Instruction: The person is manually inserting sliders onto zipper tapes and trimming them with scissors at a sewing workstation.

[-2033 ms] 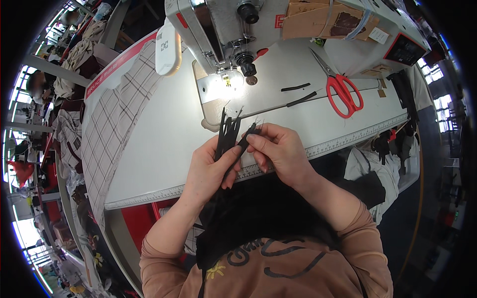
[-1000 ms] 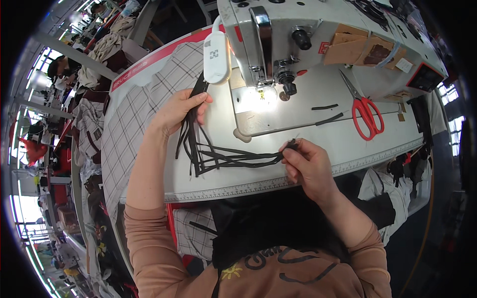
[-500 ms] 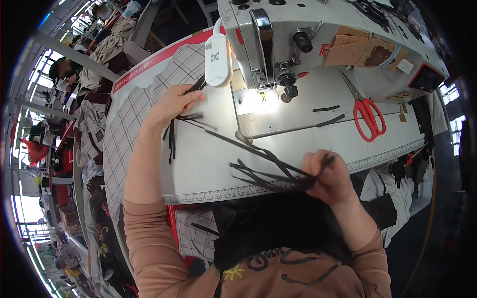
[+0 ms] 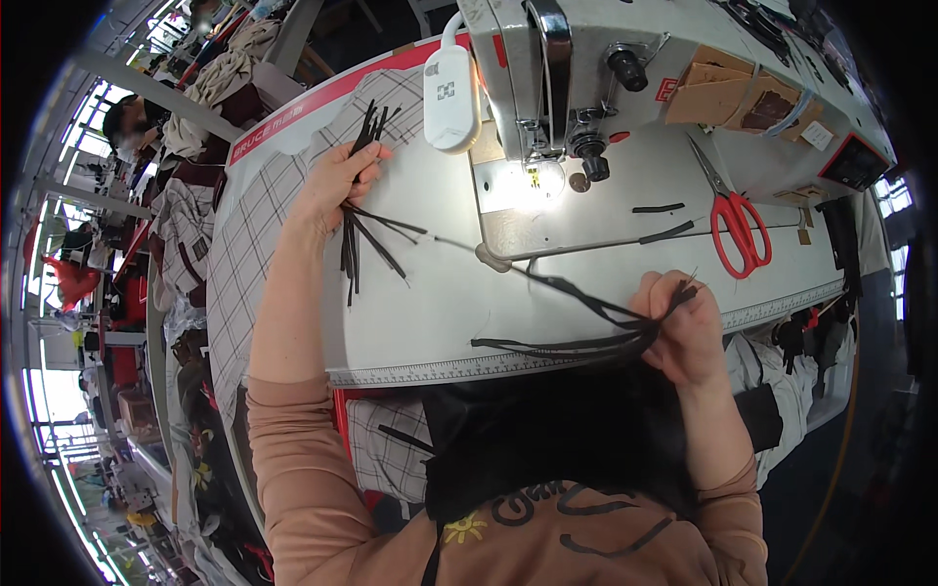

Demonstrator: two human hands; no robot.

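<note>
My left hand (image 4: 339, 186) is closed around a bunch of narrow black fabric strips (image 4: 369, 232), over the left part of the sewing table. Their ends poke out above the fingers and fan out below the palm. In my right hand (image 4: 689, 337), near the table's front edge, a second bundle of black strips (image 4: 581, 349) is pinched, trailing left. A thin thread seems to run between the two bundles. Two short loose black strips (image 4: 666, 232) lie on the bed of the sewing machine (image 4: 498, 59), whose needle area is brightly lit.
Red-handled scissors (image 4: 735, 230) lie right of the loose strips. Grey plaid fabric (image 4: 259, 220) covers the table's left side. A white lamp (image 4: 451, 107) hangs by the machine head. A ruler strip (image 4: 430, 374) follows the front edge. Another person (image 4: 132, 127) sits far left.
My right hand has moved right and slightly up with its bundle, drawing it away from the left hand's strips. The left hand has turned a little, and its strips are fanned wider. The view has shifted slightly.
</note>
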